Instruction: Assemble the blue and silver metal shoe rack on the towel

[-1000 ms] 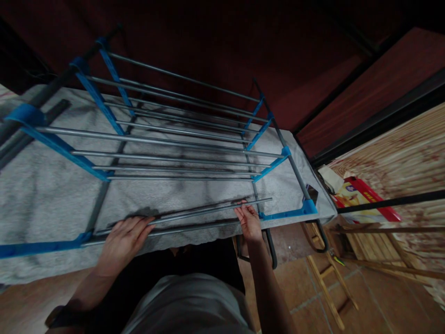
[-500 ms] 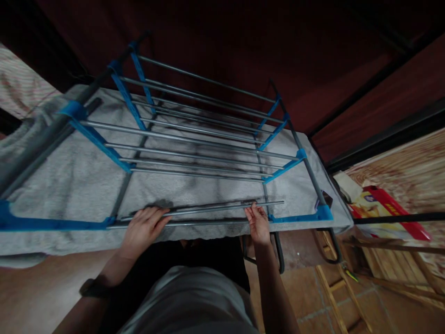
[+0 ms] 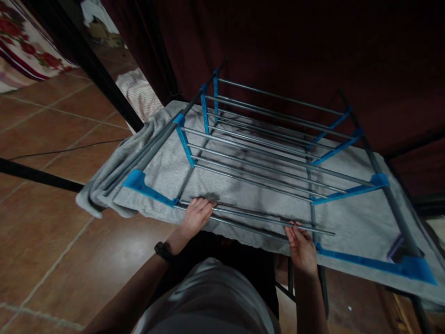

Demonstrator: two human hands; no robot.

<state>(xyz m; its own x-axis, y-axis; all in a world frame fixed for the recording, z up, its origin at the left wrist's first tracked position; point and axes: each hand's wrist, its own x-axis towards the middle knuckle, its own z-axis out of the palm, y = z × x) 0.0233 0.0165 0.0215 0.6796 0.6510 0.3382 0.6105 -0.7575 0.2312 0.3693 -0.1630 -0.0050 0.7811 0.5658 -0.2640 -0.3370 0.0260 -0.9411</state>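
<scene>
A rack of grey metal tubes (image 3: pixel 257 155) and blue plastic brackets (image 3: pixel 158 192) lies on a grey cloth. At its near side, my left hand (image 3: pixel 197 217) is closed over a thin metal tube (image 3: pixel 250 215), near the tube's left end. My right hand (image 3: pixel 301 247) pinches the same tube farther right, its end (image 3: pixel 327 231) sticking out past the fingers. Just below, another tube (image 3: pixel 243 227) runs alongside, close to the near blue brackets. Whether the held tube touches the left bracket I cannot tell.
Grey cloth (image 3: pixel 156 176) covers the bed-like surface. Dark posts (image 3: pixel 100 79) stand at the left, with a dark red curtain (image 3: pixel 278 46) behind. A small dark purple object (image 3: pixel 396 248) lies near the right bracket (image 3: pixel 417 269). Tiled floor (image 3: pixel 52 222) spreads at the left.
My view has swung to the left, so the rack appears farther right and more floor shows. Both hands stay on the tube, whose left end now sits close to the left blue bracket.
</scene>
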